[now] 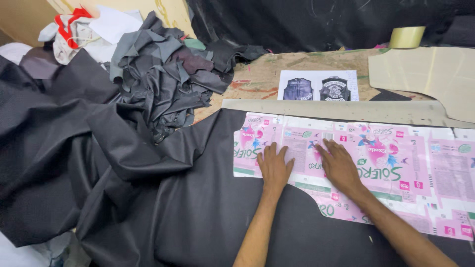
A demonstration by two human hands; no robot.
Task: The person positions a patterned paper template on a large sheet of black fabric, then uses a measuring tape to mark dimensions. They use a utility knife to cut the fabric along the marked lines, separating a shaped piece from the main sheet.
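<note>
1. Pink printed card, a flattened packaging sheet cut into a pattern piece (376, 163), lay on dark fabric (198, 207) spread over the worktable.
2. Left hand (273, 167) lay flat, palm down, fingers spread, near the pattern's left end; nothing was clasped, it only pressed the card.
3. Right hand (339, 165) lay just beside it, also flat and unclenched, fingers splayed on the pink print. Both forearms came in from the lower edge of the view.
4. Below the right wrist the card's lower edge curved inward, showing the dark fabric in the cut-out.
5. Beyond the fingertips, touching the card's far edge or nearly so, ran a long strip of plain tan card (336, 110).
6. Further out from the hands lay a white printed sheet (319, 85) showing two dark vests, on bare chipboard (262, 74).
7. Out past the right hand sat a larger tan pattern piece (430, 74) with a curved cut, and behind it a roll of yellowish tape (406, 37).
8. Well to the left of the left hand the fabric rose in loose folds; beyond that sat a heap of grey and black scraps (163, 74), with white and red cloth (74, 29) behind.
9. Nothing lay between the two hands except the card itself.
</note>
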